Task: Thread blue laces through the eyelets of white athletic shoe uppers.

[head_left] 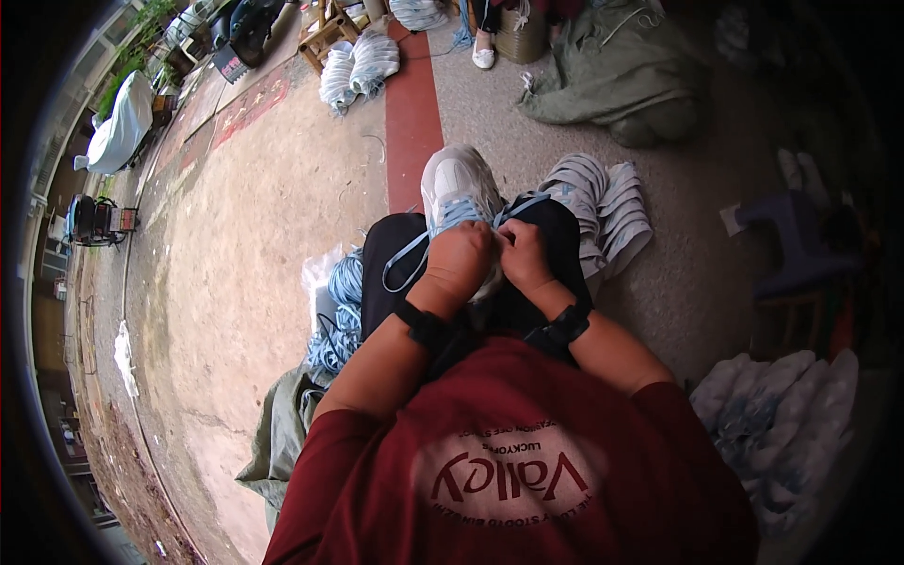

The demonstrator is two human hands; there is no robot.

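Observation:
A white sneaker (459,174) rests across my lap with its toe pointing away from me. Light blue shoelace (460,211) runs through its upper eyelets. My left hand (463,260) is closed over the shoe's opening, fingertips pinched at the lace; a loose loop hangs to its left over my dark trousers (381,247). Beside it, nearly touching, my right hand (524,254) pinches the lace, and a strand passes over my right knee. My fingers partly hide the tongue and the point of grip.
Blue lace bundles (347,282) lie left of my leg. Stacked white shoe parts (603,202) stand right of my knee, more pale shoes (782,424) at lower right. Ahead are tied white bundles (363,68), a green sack (603,80) and another person's foot (483,52). A purple stool (800,240) stands right.

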